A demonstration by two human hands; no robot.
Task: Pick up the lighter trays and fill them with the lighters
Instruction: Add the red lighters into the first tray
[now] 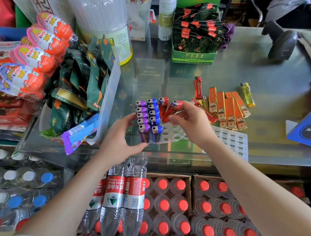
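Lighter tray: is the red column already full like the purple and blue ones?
No. The lighter tray shows bare holes in front of the one seated red lighter, while the right hand holds a second red lighter tilted.

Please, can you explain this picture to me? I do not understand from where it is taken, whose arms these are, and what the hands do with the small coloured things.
There is no machine here. A camera worn on a person's head looks down at their own two bare arms over a glass shop counter.

The left hand holds a white lighter tray with round holes. One row of purple lighters and one row of blue lighters already stand in it. The right hand pinches a red lighter, tilted, beside another red one standing in the third row.

More loose lighters lie to the right: orange-gold lighters and a yellow lighter. Snacks and water bottles surround the counter.
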